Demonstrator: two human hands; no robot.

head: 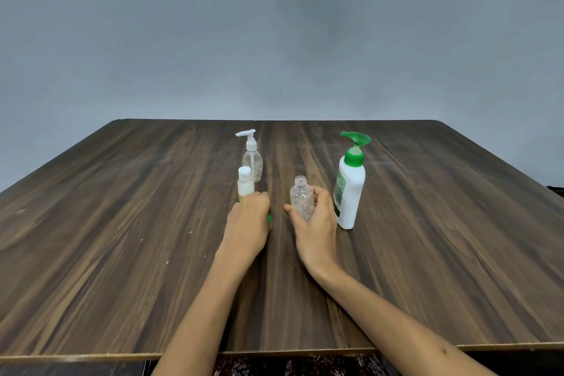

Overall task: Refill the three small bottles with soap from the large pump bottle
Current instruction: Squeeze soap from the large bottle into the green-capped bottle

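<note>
Head view: right hand [314,223] fingers grasp an uncapped, seemingly empty small bottle [302,201]; left hand [248,223] clenches something green [269,217], likely its cap. No filling yet; pump bottle [349,189] untouched.

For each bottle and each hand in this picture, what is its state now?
Open clear bottle: upright, cap off, held by the right hand.
Large white pump bottle: upright, green pump on.
Clear pump bottle: upright, white pump on.
White-capped small bottle: upright, closed.
Left hand: curled round something green.
Right hand: grips the open bottle.

Head-worn camera looks forward and down across the wooden table [122,223].
</note>
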